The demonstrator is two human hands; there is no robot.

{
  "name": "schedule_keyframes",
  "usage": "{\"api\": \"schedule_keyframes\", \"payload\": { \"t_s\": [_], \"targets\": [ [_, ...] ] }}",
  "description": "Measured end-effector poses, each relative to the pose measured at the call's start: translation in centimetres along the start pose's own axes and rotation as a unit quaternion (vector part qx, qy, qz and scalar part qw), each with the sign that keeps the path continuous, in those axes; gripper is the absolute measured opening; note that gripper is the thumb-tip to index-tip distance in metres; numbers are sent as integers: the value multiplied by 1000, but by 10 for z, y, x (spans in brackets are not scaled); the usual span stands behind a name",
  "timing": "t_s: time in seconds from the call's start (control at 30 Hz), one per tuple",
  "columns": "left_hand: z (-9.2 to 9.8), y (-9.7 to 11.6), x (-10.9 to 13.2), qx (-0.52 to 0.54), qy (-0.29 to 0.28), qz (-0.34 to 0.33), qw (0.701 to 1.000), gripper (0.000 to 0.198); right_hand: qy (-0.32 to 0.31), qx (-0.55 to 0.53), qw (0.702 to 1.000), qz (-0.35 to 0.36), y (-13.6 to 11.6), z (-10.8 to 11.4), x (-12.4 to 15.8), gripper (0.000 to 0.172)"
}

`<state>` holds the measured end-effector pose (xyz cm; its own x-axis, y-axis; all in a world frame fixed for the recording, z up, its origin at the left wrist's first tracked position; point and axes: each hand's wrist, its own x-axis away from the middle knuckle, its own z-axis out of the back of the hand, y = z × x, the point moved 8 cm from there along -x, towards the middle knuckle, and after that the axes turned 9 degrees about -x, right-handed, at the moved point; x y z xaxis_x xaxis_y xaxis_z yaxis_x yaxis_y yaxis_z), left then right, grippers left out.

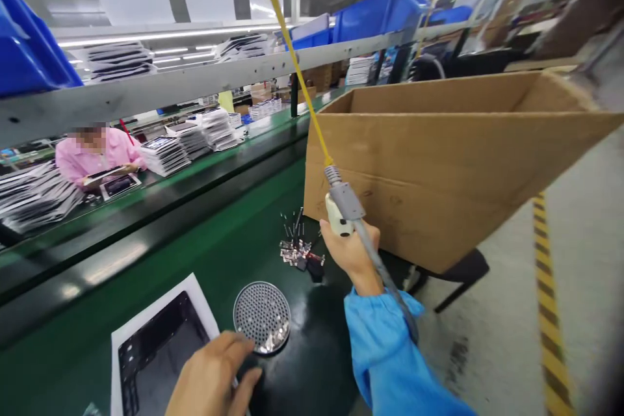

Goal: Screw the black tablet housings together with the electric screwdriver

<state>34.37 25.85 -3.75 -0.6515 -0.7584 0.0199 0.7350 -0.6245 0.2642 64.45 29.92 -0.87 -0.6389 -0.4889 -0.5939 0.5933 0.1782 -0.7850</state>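
Observation:
My right hand (pixel 351 250) is closed around a white hand tool, apparently an electric screwdriver (pixel 336 216), with a grey block on top. It hangs from a yellow cord (pixel 292 52), and a thick grey cable (pixel 383 270) runs from it along my blue sleeve. Its lower end is hidden. My left hand (pixel 214 374) has thumb and forefinger apart, fingertips at the near rim of a round perforated dish (pixel 258 305). Small shiny metal pieces (pixel 275 336) lie in the dish. Left of it, a black flat panel (pixel 158 344) rests on a white sheet (pixel 201 299).
A pile of small metal parts (pixel 297 252) lies on the dark green bench (pixel 234 240). A large cardboard box (pixel 429 169) stands to the right. Overhead runs a metal rail (pixel 195 71) with blue bins (pixel 370 16). Across the line sits a person in pink (pixel 117 146) among stacked panels.

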Motion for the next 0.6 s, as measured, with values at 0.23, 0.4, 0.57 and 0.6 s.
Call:
{"api": "schedule_keyframes", "payload": {
  "t_s": [0.23,0.4,0.57,0.6],
  "targets": [
    [-28,32,-131,103,11,112,988,18,-55,20,997,48,-7,41,-3,29],
    [-57,29,-182,105,37,175,978,37,-112,17,991,75,-11,59,3,25],
    [-73,25,-198,143,0,142,979,32,-111,-1,990,89,-10,75,8,19],
    [-75,25,-197,147,-15,130,980,30,-117,2,989,89,-9,75,9,13]
  ]
}}
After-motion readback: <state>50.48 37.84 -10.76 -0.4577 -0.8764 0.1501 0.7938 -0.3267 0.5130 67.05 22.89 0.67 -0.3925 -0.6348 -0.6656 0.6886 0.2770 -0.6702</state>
